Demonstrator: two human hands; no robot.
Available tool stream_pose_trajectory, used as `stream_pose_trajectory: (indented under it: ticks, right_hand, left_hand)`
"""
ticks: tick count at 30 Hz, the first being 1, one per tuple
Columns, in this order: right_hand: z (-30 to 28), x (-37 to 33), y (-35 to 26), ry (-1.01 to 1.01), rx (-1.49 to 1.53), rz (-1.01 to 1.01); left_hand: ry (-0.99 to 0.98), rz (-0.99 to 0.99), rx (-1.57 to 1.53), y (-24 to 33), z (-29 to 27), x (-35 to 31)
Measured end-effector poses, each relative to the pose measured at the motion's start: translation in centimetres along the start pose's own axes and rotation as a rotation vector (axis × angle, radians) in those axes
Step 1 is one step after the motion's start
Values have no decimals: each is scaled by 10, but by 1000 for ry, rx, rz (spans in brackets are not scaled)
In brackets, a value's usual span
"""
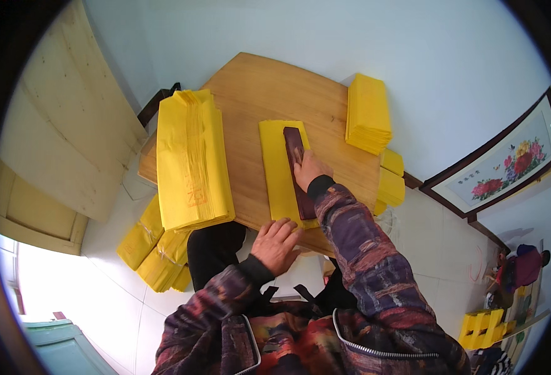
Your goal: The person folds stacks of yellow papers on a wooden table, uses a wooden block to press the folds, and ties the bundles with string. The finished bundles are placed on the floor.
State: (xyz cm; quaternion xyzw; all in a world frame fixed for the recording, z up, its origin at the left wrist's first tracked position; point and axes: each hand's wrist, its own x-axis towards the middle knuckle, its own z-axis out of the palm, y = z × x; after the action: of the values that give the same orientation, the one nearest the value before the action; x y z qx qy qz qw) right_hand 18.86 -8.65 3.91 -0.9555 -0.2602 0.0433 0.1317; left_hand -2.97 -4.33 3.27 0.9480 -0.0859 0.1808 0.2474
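Note:
A sheet or thin stack of yellow paper (275, 169) lies lengthwise near the middle of the wooden table. On its right half rests a long, narrow, dark reddish-brown block (295, 169) with a small raised grip. My right hand (311, 170) is closed round that grip, fingers curled. At the table's near edge my left hand (277, 246) lies with fingers stretched out, its fingertips by the paper's lower end; it holds nothing. To the left sits a tall pile of folded yellow paper (194, 162) with red printing near its lower end.
A smaller yellow paper stack (369, 112) stands at the wooden table's (269, 81) far right edge. More tied yellow bundles (153, 250) lie on the floor at left, others (391, 181) beyond the table's right side. A framed flower picture (500, 162) leans along the right wall.

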Motion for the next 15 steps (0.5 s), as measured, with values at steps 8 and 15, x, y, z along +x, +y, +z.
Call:
stream_pose_trajectory:
  ticks: [8, 15]
  right_hand:
    - [-42, 3, 129, 230, 1132, 81]
    - [-65, -161, 317, 306, 1985, 107]
  left_hand:
    - [-53, -79, 72, -13, 36, -4]
    - [-24, -107, 159, -12, 47, -5]
